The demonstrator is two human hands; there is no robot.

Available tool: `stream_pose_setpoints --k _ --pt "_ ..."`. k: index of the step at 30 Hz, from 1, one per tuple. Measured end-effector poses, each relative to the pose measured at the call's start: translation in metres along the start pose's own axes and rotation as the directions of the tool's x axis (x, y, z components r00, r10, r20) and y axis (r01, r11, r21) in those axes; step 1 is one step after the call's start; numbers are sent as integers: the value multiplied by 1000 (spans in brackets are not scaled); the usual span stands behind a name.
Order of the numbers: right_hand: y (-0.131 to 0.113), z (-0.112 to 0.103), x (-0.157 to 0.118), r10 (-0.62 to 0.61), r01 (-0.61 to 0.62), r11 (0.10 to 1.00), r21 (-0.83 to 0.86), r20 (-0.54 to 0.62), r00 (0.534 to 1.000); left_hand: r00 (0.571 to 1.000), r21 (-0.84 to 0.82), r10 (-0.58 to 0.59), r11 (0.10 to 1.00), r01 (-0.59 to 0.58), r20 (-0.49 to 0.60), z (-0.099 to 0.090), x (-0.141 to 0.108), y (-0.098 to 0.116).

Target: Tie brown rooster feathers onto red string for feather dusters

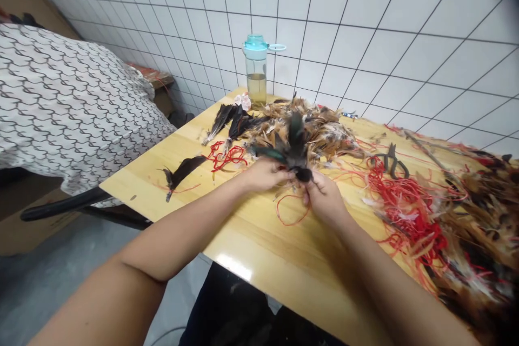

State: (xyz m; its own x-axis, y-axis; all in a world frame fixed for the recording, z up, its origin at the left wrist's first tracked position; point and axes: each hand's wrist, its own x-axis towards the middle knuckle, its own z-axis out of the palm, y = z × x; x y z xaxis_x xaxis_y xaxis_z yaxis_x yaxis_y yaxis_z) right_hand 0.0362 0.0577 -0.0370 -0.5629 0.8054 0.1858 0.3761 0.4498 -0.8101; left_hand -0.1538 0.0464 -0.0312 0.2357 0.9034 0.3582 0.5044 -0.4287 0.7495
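Observation:
Over the middle of the wooden table, a bunch of dark feathers [296, 138] with a greenish sheen stands up between my two hands. My left hand [265, 174] is closed on its lower left side. On the right, my right hand [323, 194] pinches the base, where a black part [303, 174] shows. Below the fingers hangs a loop of thin red string [292, 225]. The tips of several fingers are hidden behind the feathers, and the feathers are a little blurred.
A brown feather pile [332, 138] lies behind my hands, with black feathers [239, 124] and red string [227, 157] to its left. A water bottle [256, 73] stands by the tiled wall. Scissors [391, 162], tangled red string [417, 216] and more feathers [486, 221] cover the right. A person [77, 102] sits left.

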Motion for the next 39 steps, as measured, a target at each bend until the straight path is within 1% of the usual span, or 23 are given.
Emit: stream_pose_setpoints --k 2,4,6,7,9,10,11,12,13,15,16,18,21,23,26,28,29,31,33,35,36,37,39 --pt "5 2 2 159 -147 949 279 -20 987 997 54 81 995 -81 1 6 -2 6" --pt "9 6 4 258 -219 866 449 -26 966 982 160 190 970 -185 -21 10 -5 12" --pt "11 10 4 307 -248 826 506 -35 951 957 278 287 923 -267 -34 13 -7 18" --pt "12 11 3 315 -255 836 486 -46 948 945 328 325 896 -299 -26 14 -8 21" --pt "11 11 2 270 -225 922 316 -105 957 922 422 387 837 -348 -7 15 -11 26" --pt "11 10 1 210 -186 970 159 -151 966 911 474 412 803 -362 -4 16 -12 29" --pt "9 9 0 133 -142 989 -36 -191 972 900 529 436 765 -367 -5 17 -14 31" --pt "8 7 -1 52 -105 964 -243 -213 976 889 585 458 722 -368 -6 18 -15 34" --pt "6 6 -3 -11 -83 899 -431 -211 977 877 637 480 676 -369 -1 18 -16 35" --pt "3 3 -4 -69 -66 726 -684 -169 983 852 717 522 584 -382 29 20 -17 38" --pt "1 3 -5 -77 -57 652 -756 -141 987 840 742 539 542 -395 53 21 -17 38" --pt "-1 3 -5 -74 -37 548 -835 -93 993 823 771 560 480 -419 99 22 -15 37" --pt "-6 5 -6 -28 17 460 -887 5 1000 829 776 543 464 -428 133 20 -10 33" --pt "-8 6 -7 1 75 428 -901 83 997 853 749 501 507 -427 147 16 -7 29" --pt "-12 5 -9 -7 173 420 -891 188 982 904 638 402 660 -397 146 8 -4 19" --pt "-14 4 -10 -17 217 464 -859 236 972 936 499 314 793 -350 157 1 -2 11" --pt "-14 4 -10 -14 217 509 -833 244 970 946 411 268 853 -321 181 -2 0 6" --pt "-13 3 -9 3 172 643 -747 227 974 945 221 195 941 -255 264 -8 2 -3" --pt "-10 2 -6 12 97 822 -561 188 982 935 49 161 981 -186 317 -10 4 -9" --pt "-6 2 -3 61 -29 974 -227 135 989 947 -49 130 991 -121 294 -8 5 -10" --pt "-4 2 -1 109 -108 994 -21 119 987 962 -69 113 993 -99 249 -6 4 -9" --pt "-2 2 0 165 -183 966 180 114 980 976 -75 98 994 -85 194 -3 4 -6" --pt "-1 2 1 257 -289 816 501 135 957 993 -58 84 995 -80 78 4 1 3"
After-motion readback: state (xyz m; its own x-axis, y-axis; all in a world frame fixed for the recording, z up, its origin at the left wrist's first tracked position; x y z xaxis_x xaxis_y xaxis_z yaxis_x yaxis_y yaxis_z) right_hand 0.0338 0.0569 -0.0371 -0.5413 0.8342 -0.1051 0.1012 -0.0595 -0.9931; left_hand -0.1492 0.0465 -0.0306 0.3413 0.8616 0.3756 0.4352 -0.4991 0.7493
